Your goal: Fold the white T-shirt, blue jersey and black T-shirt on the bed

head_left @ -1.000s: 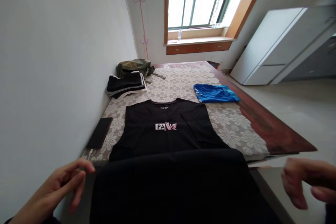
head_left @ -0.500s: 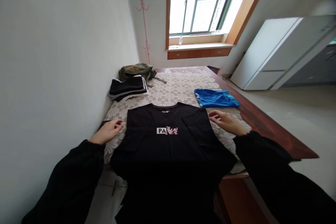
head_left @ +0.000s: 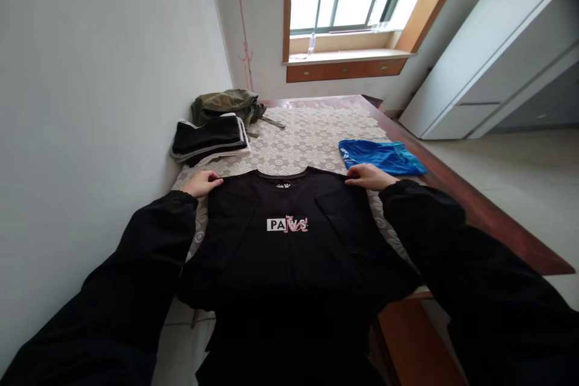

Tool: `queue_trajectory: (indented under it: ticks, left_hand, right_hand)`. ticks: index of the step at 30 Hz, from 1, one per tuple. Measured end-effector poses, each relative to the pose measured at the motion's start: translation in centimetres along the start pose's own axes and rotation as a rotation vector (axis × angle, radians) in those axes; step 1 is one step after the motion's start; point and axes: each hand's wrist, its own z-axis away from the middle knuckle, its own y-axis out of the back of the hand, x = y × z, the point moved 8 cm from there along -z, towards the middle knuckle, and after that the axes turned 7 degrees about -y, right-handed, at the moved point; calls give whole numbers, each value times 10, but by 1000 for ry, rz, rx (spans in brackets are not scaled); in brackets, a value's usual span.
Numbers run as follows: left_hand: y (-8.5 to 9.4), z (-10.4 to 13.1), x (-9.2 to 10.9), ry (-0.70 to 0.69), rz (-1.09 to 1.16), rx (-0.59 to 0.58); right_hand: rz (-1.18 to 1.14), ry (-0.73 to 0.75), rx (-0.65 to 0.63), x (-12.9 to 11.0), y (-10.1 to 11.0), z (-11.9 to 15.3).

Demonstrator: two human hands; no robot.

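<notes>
A black T-shirt (head_left: pixel 289 253) with a "PAWS" print and a pink figure lies front up on the lace-covered table (head_left: pixel 307 129), its neckline toward the window and its sleeves folded inward. My left hand (head_left: pixel 202 183) pinches the shirt's upper left corner at the shoulder. At the upper right shoulder corner, my right hand (head_left: pixel 370 177) has its thumb and fingers closed on the fabric. The lower part of the shirt merges with dark clothing near me.
Folded blue cloth (head_left: pixel 382 157) lies behind my right hand. Folded black and white cloths (head_left: pixel 208 137) and a green backpack (head_left: pixel 226 102) are at the back left by the wall. A white refrigerator (head_left: pixel 479 66) stands at the right.
Both hands have moved forward from beside the shirt to its shoulder corners and closed on them. The camera view has tilted down slightly.
</notes>
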Motion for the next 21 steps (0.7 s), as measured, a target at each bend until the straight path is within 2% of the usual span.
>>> queue_trajectory:
  ticks: [3,6,9,14,17,19,21]
  left_hand:
    - [1,-1,4,-24,68,-2]
    - [13,9,9,-24,126,34]
    - [44,28,26,-31,204,118]
    - [107,55,81,-143,277,286]
    - [126,46,96,-183,295,341]
    - [130,26,94,-197,314,362]
    - [126,0,87,-185,304,369]
  right_hand:
    - [-125,40,-137,-13,-1,2]
    - [-250,77,-149,-27,13,16]
    - [-340,91,-76,-37,42,38]
    - [-492,75,11,-42,100,67]
    - [-595,58,9,-38,121,60]
    - [-654,55,21,-32,128,45]
    - [-674,59,41,-28,128,22]
